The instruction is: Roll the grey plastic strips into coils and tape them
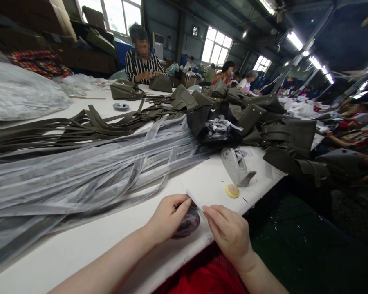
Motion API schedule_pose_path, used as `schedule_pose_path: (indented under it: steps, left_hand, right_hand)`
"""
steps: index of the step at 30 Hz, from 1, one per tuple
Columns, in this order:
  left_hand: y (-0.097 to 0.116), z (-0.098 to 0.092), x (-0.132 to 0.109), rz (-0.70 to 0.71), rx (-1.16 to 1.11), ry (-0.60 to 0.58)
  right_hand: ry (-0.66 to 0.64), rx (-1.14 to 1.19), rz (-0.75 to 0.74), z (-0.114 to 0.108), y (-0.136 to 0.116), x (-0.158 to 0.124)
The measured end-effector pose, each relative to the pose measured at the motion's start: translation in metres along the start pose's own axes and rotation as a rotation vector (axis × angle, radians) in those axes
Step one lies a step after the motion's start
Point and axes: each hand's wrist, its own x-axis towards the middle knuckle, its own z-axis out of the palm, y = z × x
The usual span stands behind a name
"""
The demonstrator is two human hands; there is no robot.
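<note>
My left hand (168, 216) is closed around a dark coil (188, 224), which looks like a rolled strap in clear plastic. Between my two hands runs a thin white strip (195, 201), whose upper end sticks out past the left thumb. Thumb and fingers of my right hand (228, 230) pinch that strip's lower part, just right of the coil. Both hands are over the table's near edge. The fingers beneath the coil are hidden.
A tape dispenser (236, 167) and a yellow round item (232, 190) stand beyond my hands. Plastic-wrapped straps (88, 171) cover the left side. A black bag (199, 122) holds several coils. Olive bags (288, 134) are piled right. A person in stripes (144, 61) sits across.
</note>
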Motion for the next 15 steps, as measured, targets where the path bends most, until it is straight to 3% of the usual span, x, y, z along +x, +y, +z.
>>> schedule_pose_path:
  steps: [10, 15]
  left_hand:
    - [-0.0033, 0.0026, 0.0007, -0.047, 0.093, 0.076]
    - [-0.002, 0.0019, 0.0009, -0.018, 0.036, 0.04]
  right_hand:
    - [-0.006, 0.02, 0.005, 0.0022, 0.0016, -0.0009]
    - [-0.006, 0.026, 0.002, 0.0028, 0.0021, -0.0015]
